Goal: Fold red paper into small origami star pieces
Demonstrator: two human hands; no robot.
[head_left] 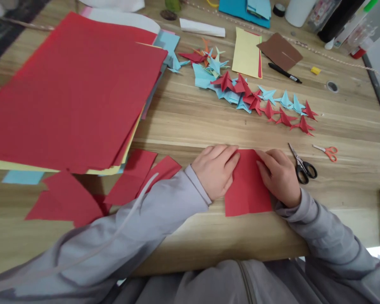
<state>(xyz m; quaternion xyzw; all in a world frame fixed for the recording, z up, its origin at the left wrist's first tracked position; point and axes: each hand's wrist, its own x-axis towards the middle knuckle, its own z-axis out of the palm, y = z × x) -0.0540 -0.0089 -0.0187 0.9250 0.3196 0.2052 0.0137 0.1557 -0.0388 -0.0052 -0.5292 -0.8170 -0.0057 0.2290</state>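
A square of red paper [248, 190] lies on the table before me, with a faint crease line down it. My left hand [217, 171] rests on its left side, fingers together and curled at the far left corner. At the far right corner, my right hand [280, 175] grips the sheet between thumb and fingers; the exact fingertip contact is partly hidden. Black-handled scissors [300, 164] lie just beyond my right hand, and small orange-handled scissors [327, 151] are farther right. More cut red paper pieces [131, 177] lie to the left, partly under my left sleeve.
A big stack of red sheets [76, 93] covers the left side. Folded red and blue paper cranes [285, 116] form rows across the back. Behind them are yellow paper [247, 52], brown paper [280, 50], and a black pen [285, 72].
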